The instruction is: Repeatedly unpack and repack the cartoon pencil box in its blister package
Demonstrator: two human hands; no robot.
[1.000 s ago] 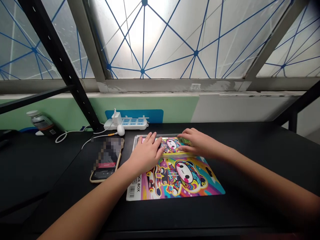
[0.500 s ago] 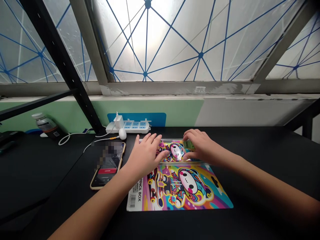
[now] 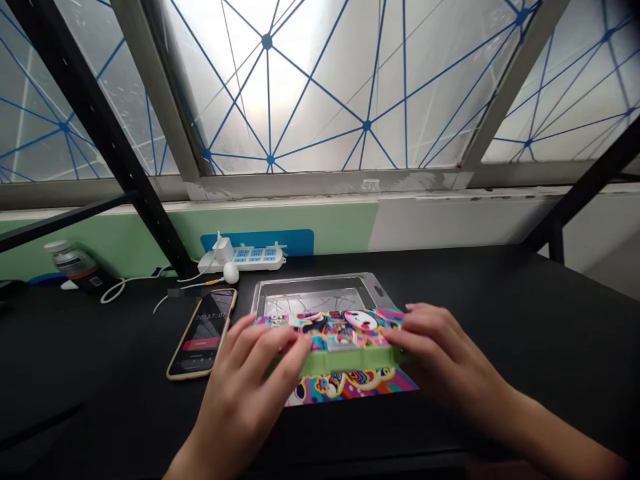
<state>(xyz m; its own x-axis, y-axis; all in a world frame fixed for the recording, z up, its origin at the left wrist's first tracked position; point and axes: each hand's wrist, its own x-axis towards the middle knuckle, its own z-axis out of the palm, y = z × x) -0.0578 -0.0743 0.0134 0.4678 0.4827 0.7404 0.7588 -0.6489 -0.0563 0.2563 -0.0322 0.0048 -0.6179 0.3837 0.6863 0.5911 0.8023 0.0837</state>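
Note:
A green pencil box point(image 3: 345, 357) with a colourful cartoon lid is held just above the black table point(image 3: 525, 333). My left hand point(image 3: 250, 387) grips its left end, fingers curled over the lid. On the box's right end my right hand point(image 3: 440, 357) is closed. Under the box lies the colourful printed card point(image 3: 350, 387) of its packaging. Behind it the clear plastic tray point(image 3: 315, 297) lies empty on the table.
A phone point(image 3: 200, 330) with a lit screen lies left of the box. A white power strip point(image 3: 250, 257) with a charger and cables sits by the wall. A bottle point(image 3: 75, 263) lies at far left. Black shelf posts frame both sides below the window.
Both hands lifted the pencil box out of the clear tray and drew it toward me over the printed card. The tray now lies empty.

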